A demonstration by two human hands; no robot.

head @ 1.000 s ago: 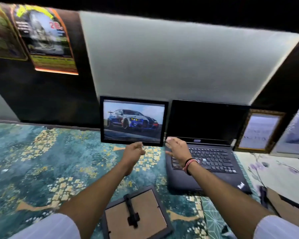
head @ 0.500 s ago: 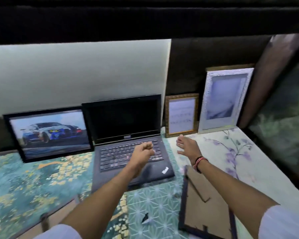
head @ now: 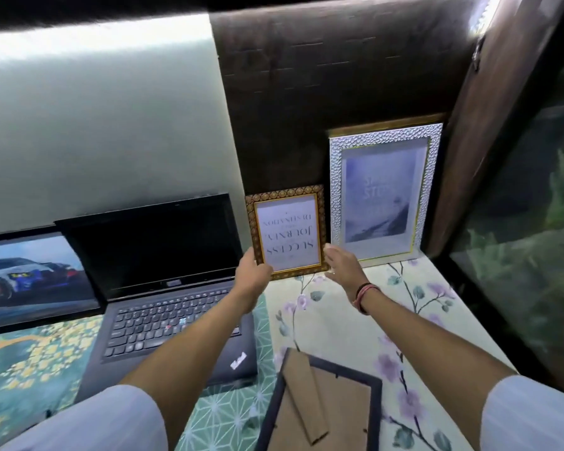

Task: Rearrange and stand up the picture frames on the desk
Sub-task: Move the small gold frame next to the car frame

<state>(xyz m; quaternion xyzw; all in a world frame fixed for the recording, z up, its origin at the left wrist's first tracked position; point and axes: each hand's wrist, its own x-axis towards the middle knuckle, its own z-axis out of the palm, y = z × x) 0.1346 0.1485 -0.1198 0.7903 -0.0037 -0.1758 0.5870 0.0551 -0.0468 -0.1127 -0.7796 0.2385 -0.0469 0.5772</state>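
Note:
A small gold patterned frame (head: 287,231) leans against the dark back wall with its text upside down. My left hand (head: 251,271) grips its lower left edge. My right hand (head: 341,263) is at its lower right corner, fingers spread and touching or almost touching it. A tall silver textured frame (head: 383,193) stands to the right against the wall. A black frame with a car picture (head: 30,281) stands at the far left. Another dark frame (head: 319,408) lies face down near me, its cardboard back and stand showing.
An open black laptop (head: 163,288) sits between the car frame and the gold frame. The desk (head: 339,330) has floral and teal patterned covers. A dark wooden side panel (head: 502,157) closes in the right side.
The view has swung right. Both hands moved forward from over the laptop to the small gold frame; my left hand took hold of its lower left edge, my right reached its lower right corner.

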